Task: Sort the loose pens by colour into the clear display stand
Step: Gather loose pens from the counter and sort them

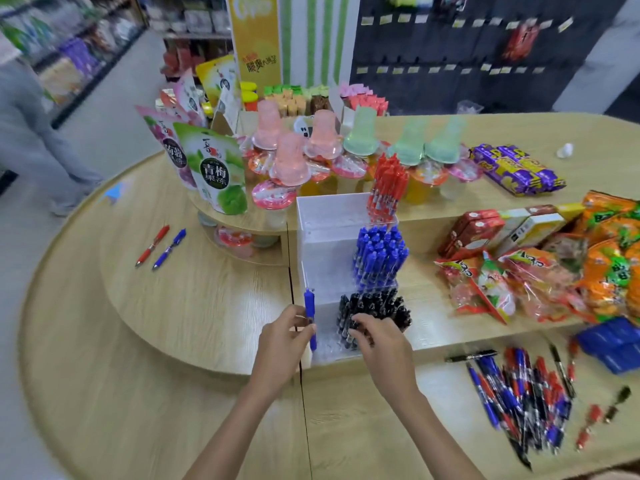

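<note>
The left half of each step in the display stand (329, 216) lies open from above. The right halves are packed: red pens (388, 185) at the back, blue pens (379, 254) in the middle, black pens (379, 308) in front, against my right fingers (362, 333). Jelly cups (287, 168) crowd behind the stand, and snack bags (485, 289) lie to its right. Left of it, where my left fingers (295, 315) hold a blue pen (309, 304), the table (194, 299) is bare wood.

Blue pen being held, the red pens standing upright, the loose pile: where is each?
blue pen (308, 303): head view, upper barrel.
red pens (388, 185): head view, middle of the bunch.
loose pile (523, 400): head view, centre of the heap.
</note>
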